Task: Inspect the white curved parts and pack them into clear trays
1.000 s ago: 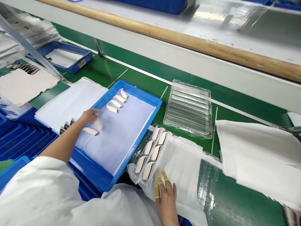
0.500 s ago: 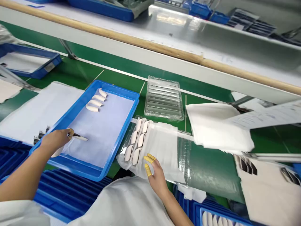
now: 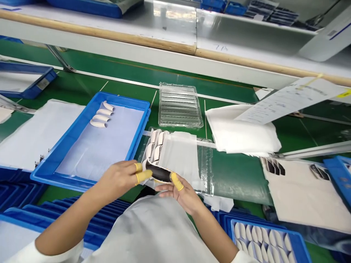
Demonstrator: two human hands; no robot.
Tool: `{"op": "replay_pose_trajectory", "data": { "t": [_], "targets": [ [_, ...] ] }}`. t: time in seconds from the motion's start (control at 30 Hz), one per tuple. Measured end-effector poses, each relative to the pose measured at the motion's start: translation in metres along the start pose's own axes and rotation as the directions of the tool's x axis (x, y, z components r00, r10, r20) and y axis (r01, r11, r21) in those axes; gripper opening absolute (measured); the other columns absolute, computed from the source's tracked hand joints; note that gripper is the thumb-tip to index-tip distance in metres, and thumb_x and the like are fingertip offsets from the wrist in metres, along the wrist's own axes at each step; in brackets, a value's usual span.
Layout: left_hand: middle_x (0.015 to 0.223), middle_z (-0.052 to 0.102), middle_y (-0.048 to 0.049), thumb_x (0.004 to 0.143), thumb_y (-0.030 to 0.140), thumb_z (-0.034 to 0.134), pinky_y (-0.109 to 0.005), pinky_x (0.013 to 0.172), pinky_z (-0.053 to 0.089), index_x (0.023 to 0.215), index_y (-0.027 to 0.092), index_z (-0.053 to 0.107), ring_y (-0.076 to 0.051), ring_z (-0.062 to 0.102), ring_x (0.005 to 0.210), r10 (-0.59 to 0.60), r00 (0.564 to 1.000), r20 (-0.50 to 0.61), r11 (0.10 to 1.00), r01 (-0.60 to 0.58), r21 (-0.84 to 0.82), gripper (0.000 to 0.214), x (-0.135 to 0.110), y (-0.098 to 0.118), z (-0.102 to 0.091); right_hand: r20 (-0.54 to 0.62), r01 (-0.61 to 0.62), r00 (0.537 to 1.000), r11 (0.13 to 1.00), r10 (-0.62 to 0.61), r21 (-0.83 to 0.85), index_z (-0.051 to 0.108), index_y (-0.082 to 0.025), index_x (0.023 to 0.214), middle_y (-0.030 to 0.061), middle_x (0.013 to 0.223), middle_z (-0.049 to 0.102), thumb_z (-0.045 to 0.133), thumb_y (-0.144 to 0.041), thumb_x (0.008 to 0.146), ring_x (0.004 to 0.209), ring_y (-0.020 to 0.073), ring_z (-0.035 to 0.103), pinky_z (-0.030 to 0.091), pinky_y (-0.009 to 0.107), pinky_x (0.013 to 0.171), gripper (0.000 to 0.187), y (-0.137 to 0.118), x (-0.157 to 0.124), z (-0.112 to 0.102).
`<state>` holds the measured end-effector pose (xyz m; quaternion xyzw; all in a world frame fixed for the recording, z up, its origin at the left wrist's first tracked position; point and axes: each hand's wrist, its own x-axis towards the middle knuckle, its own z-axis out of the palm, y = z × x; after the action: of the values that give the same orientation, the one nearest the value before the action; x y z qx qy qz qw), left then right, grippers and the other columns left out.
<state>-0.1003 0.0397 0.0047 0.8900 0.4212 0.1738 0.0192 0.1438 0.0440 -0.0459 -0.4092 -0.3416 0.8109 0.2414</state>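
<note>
My left hand (image 3: pixel 117 180) and my right hand (image 3: pixel 181 193) hold a curved black piece with a white edge (image 3: pixel 160 172) between them, just beyond the near rim of a blue tray (image 3: pixel 123 98). Yellow finger cots cover several fingertips. The left fingers pinch one end of the piece, and the right thumb presses on the other end. Several curved white pieces (image 3: pixel 100 117) lie in a row on the tray's white liner. Near my hands, more white pieces sit in a clear plastic blister tray (image 3: pixel 153 149), partly covered by a translucent white sheet (image 3: pixel 178 157).
A ribbed clear plastic tray (image 3: pixel 179 106) stands on the green bench mat beyond. To the right lie folded white cloth (image 3: pixel 241 128) and a hanging paper sheet (image 3: pixel 290 98). A blue crate of white pieces (image 3: pixel 260 241) sits lower right. Stacked blue crates (image 3: pixel 24 193) lie lower left.
My left hand has come off the tray toward me with the black piece. My right hand has left the white sheet and joined it. The view has swung left.
</note>
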Motion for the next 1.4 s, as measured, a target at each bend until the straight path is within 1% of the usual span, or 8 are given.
{"op": "replay_pose_trajectory", "data": {
  "t": [0.2, 0.3, 0.43, 0.63, 0.73, 0.93, 1.2, 1.4],
  "targets": [
    [0.076, 0.065, 0.0000, 0.088, 0.007, 0.057, -0.024, 0.056, 0.047, 0.105, 0.024, 0.059, -0.012, 0.057, 0.063, -0.054, 0.971, -0.234, 0.987, 0.017, -0.157, 0.023, 0.017, 0.037, 0.018, -0.136, 0.139, 0.981, 0.990, -0.137, 0.003, 0.070, -0.020, 0.111, 0.0063, 0.086, 0.076, 0.068, -0.054, 0.083, 0.073, 0.0185, 0.072, 0.061, 0.034, 0.072, 0.044, -0.007, -0.031, -0.007],
    [0.069, 0.061, 0.0026, 0.088, 0.016, 0.063, -0.022, 0.051, 0.046, 0.106, 0.024, 0.060, -0.011, 0.054, 0.057, -0.296, 0.882, -0.367, 0.930, 0.178, -0.323, 0.020, 0.019, 0.053, 0.027, -0.309, 0.322, 0.862, 0.905, -0.402, -0.278, 0.067, -0.024, 0.122, 0.0061, 0.095, 0.076, 0.059, -0.045, 0.091, 0.082, 0.0208, 0.073, 0.060, 0.039, 0.079, 0.038, -0.005, -0.045, -0.015],
    [0.086, 0.069, -0.0021, 0.090, 0.025, 0.062, -0.026, 0.060, 0.053, 0.098, 0.027, 0.065, -0.014, 0.065, 0.073, -0.551, 0.809, -0.207, 0.659, 0.269, -0.703, 0.009, 0.028, 0.070, 0.030, -0.231, 0.345, 0.616, 0.521, -0.753, -0.781, 0.068, -0.024, 0.124, 0.0056, 0.095, 0.077, 0.047, -0.024, 0.094, 0.072, 0.0180, 0.069, 0.058, 0.031, 0.067, 0.036, -0.004, -0.057, -0.023],
    [0.106, 0.069, -0.0062, 0.086, 0.038, 0.067, -0.025, 0.055, 0.051, 0.090, 0.025, 0.072, -0.013, 0.062, 0.072, -0.775, 0.626, 0.085, 0.179, 0.348, -0.920, 0.015, 0.038, 0.078, 0.035, -0.080, 0.309, 0.448, 0.239, -0.890, -0.921, 0.061, -0.026, 0.133, 0.0044, 0.094, 0.076, 0.044, -0.012, 0.092, 0.073, 0.0176, 0.068, 0.057, 0.029, 0.063, 0.047, -0.004, -0.065, -0.026],
    [0.080, 0.069, -0.0009, 0.082, 0.039, 0.072, -0.023, 0.055, 0.050, 0.093, 0.025, 0.074, -0.009, 0.055, 0.058, -0.815, 0.555, 0.167, 0.026, 0.323, -0.946, 0.018, 0.041, 0.085, 0.037, -0.068, 0.289, 0.461, 0.222, -0.885, -0.931, 0.058, -0.027, 0.136, 0.0036, 0.090, 0.075, 0.043, -0.011, 0.092, 0.072, 0.0179, 0.067, 0.057, 0.030, 0.063, 0.050, -0.001, -0.067, -0.027],
    [0.071, 0.065, 0.0026, 0.077, 0.036, 0.077, -0.020, 0.053, 0.049, 0.097, 0.023, 0.073, -0.008, 0.054, 0.055, -0.799, 0.544, 0.255, -0.084, 0.319, -0.944, 0.024, 0.054, 0.095, 0.035, -0.016, 0.292, 0.512, 0.192, -0.859, -0.937, 0.057, -0.025, 0.138, 0.0033, 0.077, 0.072, 0.043, -0.011, 0.092, 0.062, 0.0171, 0.062, 0.053, 0.027, 0.055, 0.049, 0.005, -0.069, -0.020],
    [0.068, 0.065, 0.0009, 0.073, 0.037, 0.079, -0.019, 0.052, 0.043, 0.086, 0.019, 0.077, -0.007, 0.048, 0.054, -0.821, 0.494, 0.286, -0.066, 0.415, -0.907, 0.022, 0.067, 0.091, 0.023, -0.137, 0.454, 0.826, 0.790, -0.547, -0.413, 0.046, -0.031, 0.146, 0.0051, 0.128, 0.068, 0.054, -0.026, 0.096, 0.110, 0.0212, 0.069, 0.057, 0.038, 0.095, 0.051, 0.012, -0.077, 0.003],
    [0.071, 0.068, -0.0008, 0.069, 0.040, 0.081, -0.019, 0.047, 0.041, 0.084, 0.018, 0.076, -0.008, 0.050, 0.054, -0.819, 0.466, 0.334, -0.097, 0.462, -0.882, 0.027, 0.072, 0.085, 0.023, -0.032, 0.412, 0.908, 0.904, -0.418, -0.115, 0.043, -0.037, 0.147, 0.0062, 0.133, 0.065, 0.076, -0.032, 0.083, 0.112, 0.0211, 0.066, 0.052, 0.042, 0.100, 0.072, 0.010, -0.077, 0.008]
  ]
}}
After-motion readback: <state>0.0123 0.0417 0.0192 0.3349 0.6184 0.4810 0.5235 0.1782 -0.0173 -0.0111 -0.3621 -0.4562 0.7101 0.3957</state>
